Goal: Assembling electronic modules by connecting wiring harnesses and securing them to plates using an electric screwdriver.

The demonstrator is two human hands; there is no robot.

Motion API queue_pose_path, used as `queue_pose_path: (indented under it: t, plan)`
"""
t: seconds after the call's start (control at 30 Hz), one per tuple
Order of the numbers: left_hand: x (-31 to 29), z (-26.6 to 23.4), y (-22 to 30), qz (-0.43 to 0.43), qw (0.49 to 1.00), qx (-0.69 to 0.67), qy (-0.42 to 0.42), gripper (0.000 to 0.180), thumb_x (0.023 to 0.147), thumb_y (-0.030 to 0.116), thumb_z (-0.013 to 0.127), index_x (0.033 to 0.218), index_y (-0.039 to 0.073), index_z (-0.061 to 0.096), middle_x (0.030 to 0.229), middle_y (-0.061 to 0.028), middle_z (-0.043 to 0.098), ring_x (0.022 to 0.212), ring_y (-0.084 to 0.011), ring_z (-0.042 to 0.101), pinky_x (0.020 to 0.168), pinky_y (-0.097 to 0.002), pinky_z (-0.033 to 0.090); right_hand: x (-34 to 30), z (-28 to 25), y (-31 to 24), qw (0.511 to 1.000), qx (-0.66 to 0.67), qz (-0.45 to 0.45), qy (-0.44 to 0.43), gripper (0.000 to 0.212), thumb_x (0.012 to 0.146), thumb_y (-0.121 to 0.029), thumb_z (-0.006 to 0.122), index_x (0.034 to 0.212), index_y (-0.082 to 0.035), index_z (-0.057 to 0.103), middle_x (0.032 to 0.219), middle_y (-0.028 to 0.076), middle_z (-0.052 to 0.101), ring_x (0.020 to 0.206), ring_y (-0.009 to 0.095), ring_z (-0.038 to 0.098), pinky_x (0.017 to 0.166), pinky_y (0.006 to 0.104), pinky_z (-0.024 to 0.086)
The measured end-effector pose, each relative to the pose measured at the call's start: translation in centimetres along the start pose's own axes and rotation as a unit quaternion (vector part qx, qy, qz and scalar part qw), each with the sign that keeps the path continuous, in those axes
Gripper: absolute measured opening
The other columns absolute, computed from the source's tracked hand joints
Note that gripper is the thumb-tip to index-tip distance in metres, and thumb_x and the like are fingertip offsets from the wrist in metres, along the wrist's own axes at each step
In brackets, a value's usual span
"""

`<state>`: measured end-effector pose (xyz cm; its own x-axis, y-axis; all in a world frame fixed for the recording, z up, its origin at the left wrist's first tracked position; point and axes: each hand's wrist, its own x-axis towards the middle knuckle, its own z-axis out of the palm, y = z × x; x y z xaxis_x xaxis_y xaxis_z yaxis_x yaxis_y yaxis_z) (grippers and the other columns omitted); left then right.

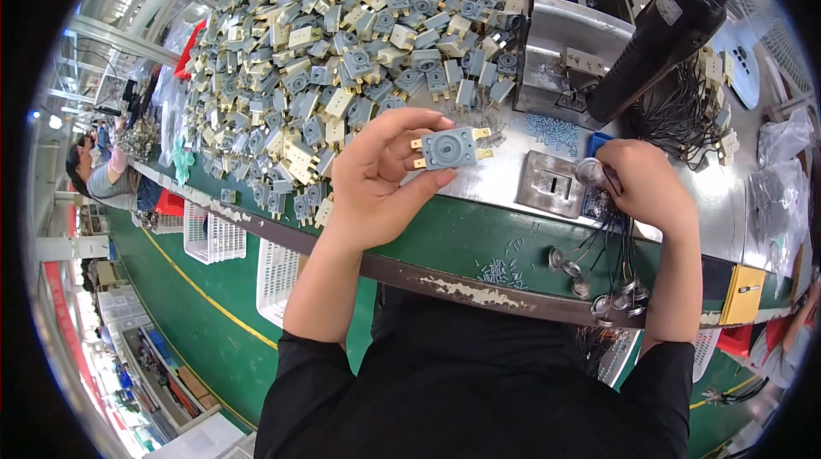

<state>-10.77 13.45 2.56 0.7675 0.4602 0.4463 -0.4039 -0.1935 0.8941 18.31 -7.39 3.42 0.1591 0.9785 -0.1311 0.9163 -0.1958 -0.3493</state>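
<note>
My left hand is closed on a small grey plastic block, which has a round recessed face and brass tabs at both ends. It is held up above the bench, its round face toward me. My right hand is closed around a round silver metal cap with dark wire, beside a slotted metal block on the bench. Some fingertips of that hand are hidden. Several similar round metal caps on dark wires hang below it at the bench's front edge.
A large heap of grey and cream blocks covers the bench's far left. Loose screws lie in a blue-grey pile and near the front edge. A metal box machine and a black cylindrical tool stand at the far right.
</note>
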Motion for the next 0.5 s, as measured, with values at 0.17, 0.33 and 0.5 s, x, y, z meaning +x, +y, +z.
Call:
queue_pose_path:
  t: [0.17,0.33,0.5]
  plan:
    - [0.9,1.2,-0.3,0.035,0.999,0.040,-0.006,0.050,0.086,-0.019,0.071,0.131,0.000,0.063,0.128,-0.0145,0.062,0.119,-0.0234,0.066,0.094,-0.0332,0.061,-0.4,-0.6,0.4,0.999,0.012,-0.035,0.022,0.018,0.080,-0.003,0.075,0.093,0.003,0.063,0.093,0.023,0.066,0.092,0.045,0.064,0.080,0.0486,0.052]
    - [2.0,2.6,-1.5,-0.045,0.991,0.119,-0.045,0.048,0.082,-0.015,0.077,0.126,0.000,0.067,0.129,-0.0153,0.064,0.109,-0.0210,0.068,0.087,-0.0327,0.059,-0.4,-1.0,0.2,0.975,0.113,-0.046,0.184,0.013,0.093,0.000,0.068,0.103,0.003,0.060,0.090,0.017,0.065,0.084,0.037,0.062,0.080,0.0391,0.051]
    - [3.2,6.5,-4.1,-0.029,0.967,0.207,-0.143,0.031,0.079,0.000,0.085,0.109,0.007,0.079,0.106,-0.0075,0.076,0.076,-0.0137,0.064,0.064,-0.0274,0.051,0.1,-1.2,-0.3,0.965,0.186,-0.026,0.182,0.009,0.096,0.001,0.066,0.102,0.002,0.060,0.085,0.011,0.064,0.077,0.023,0.063,0.075,0.0352,0.051]
